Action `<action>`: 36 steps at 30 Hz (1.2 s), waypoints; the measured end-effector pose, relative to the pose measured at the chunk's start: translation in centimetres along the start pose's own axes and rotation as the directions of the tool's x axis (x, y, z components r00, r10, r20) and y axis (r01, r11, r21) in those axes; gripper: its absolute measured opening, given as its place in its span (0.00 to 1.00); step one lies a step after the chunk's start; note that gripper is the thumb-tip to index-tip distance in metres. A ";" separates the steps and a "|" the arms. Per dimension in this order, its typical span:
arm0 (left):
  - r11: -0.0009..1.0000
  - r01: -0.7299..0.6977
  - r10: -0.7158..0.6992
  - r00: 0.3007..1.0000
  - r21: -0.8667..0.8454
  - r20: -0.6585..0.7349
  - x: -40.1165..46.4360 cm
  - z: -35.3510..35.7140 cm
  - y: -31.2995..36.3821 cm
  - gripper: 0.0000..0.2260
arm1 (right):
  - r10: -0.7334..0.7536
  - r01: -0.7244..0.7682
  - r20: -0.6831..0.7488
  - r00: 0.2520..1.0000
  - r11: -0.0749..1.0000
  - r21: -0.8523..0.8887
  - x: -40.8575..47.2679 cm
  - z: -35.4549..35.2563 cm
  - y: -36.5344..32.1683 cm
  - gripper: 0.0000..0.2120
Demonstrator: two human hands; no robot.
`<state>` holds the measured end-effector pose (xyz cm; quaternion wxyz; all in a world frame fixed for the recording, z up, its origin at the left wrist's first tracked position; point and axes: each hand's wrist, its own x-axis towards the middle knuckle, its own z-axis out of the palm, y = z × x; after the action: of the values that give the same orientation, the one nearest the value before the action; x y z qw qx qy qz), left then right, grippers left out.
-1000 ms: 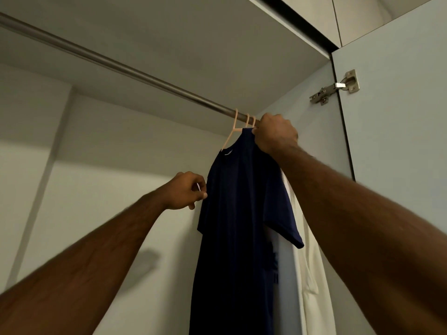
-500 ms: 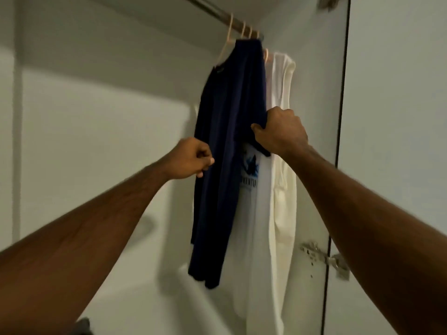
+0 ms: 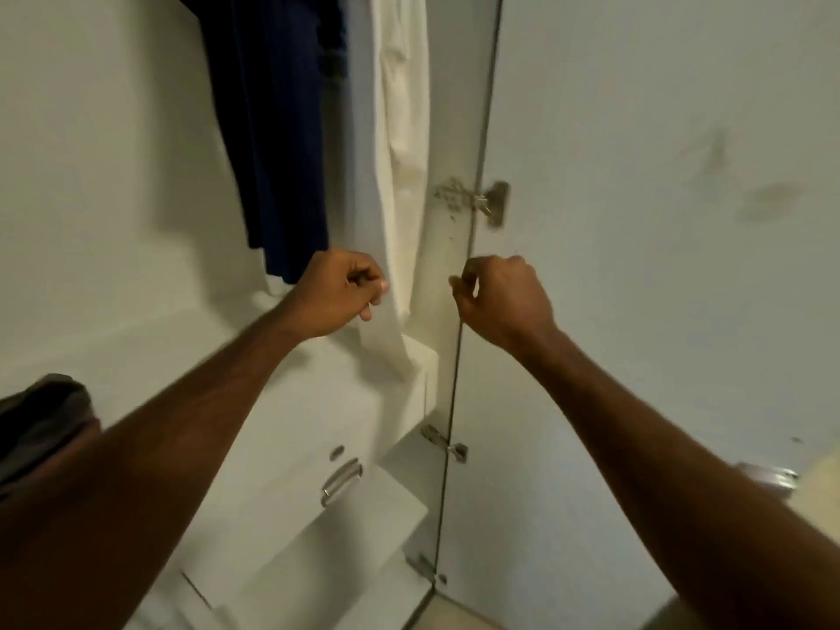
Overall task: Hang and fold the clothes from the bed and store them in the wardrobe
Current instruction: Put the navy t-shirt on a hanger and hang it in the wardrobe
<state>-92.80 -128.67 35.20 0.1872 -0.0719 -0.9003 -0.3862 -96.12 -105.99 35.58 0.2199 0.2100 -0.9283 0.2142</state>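
Hanging inside the wardrobe (image 3: 113, 175), a navy shirt (image 3: 277, 143) and a white shirt (image 3: 400, 143) are seen. Both hands, left (image 3: 336, 291) and right (image 3: 497, 300), are curled below them, nothing gripped.

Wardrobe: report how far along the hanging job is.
Done: a navy shirt and white garments hang inside. In hand: nothing; the left hand and right hand are curled and empty. Left: the bed is out of view, so what remains cannot be told.
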 end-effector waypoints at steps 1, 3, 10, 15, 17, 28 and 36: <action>1.000 0.011 -0.011 1.000 -0.016 0.026 -0.7 2.2 0.1 0.07 | 0.043 -0.043 0.023 0.999 0.999 -0.006 -1.9 0.5 1.8 0.14; 0.998 0.024 -0.019 0.996 -0.054 0.084 -2.0 6.7 0.7 0.06 | 0.129 -0.127 0.062 0.990 0.992 -0.024 -5.9 1.2 5.4 0.14; 0.991 0.004 0.047 0.926 -0.136 0.374 -6.7 24.2 5.7 0.06 | 0.468 -0.442 0.172 0.867 0.881 -0.170 -21.8 -0.3 18.9 0.15; 0.982 -0.035 0.138 0.806 -0.187 0.575 -11.2 36.4 12.3 0.07 | 0.675 -0.611 0.212 0.707 0.733 -0.299 -34.4 -4.5 27.3 0.15; 0.974 -0.062 0.188 0.758 -0.217 0.625 -13.0 40.7 15.7 0.06 | 0.758 -0.691 0.207 0.619 0.650 -0.316 -39.2 -6.6 29.9 0.14; 0.877 -0.228 0.480 0.375 -0.423 0.793 -26.0 60.8 33.7 0.06 | 0.967 -0.927 -0.050 0.251 0.225 -0.300 -60.0 -17.3 37.2 0.11; 0.814 -0.283 0.551 0.100 -0.507 0.828 -34.1 72.4 43.5 0.06 | 0.979 -0.973 -0.200 -0.021 -0.066 -0.222 -70.3 -22.9 42.5 0.11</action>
<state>-69.90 -45.75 5.16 -0.3078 -0.5641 -0.7109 -0.2857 -52.08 -39.14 6.13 0.0186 -0.5505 -0.8190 0.1610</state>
